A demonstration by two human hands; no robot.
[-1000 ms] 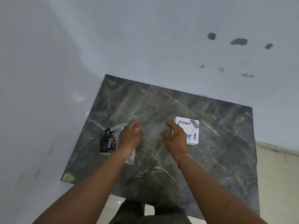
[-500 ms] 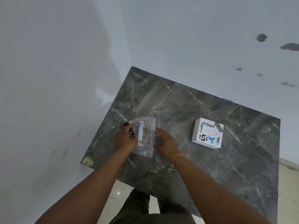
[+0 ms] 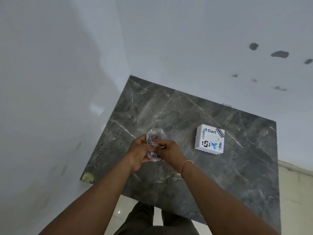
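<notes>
A clear plastic bag [image 3: 155, 138] with a white label strip and dark contents is held up above the dark marble table [image 3: 186, 116]. My left hand [image 3: 138, 152] grips its left side, fingers curled round the crumpled plastic. My right hand [image 3: 169, 152] pinches the bag's right edge close to my left hand. What is inside the bag is mostly hidden by my fingers.
A white square box [image 3: 210, 139] with stickers reading "Dart" and "code" lies on the table to the right of my hands. White walls close in on the left and behind. A yellowish patch [image 3: 88, 177] marks the table's near left corner.
Both hands picked the bag up off the table's left part and brought it together between them, crumpling it. The view has swung left, so the box sits further right.
</notes>
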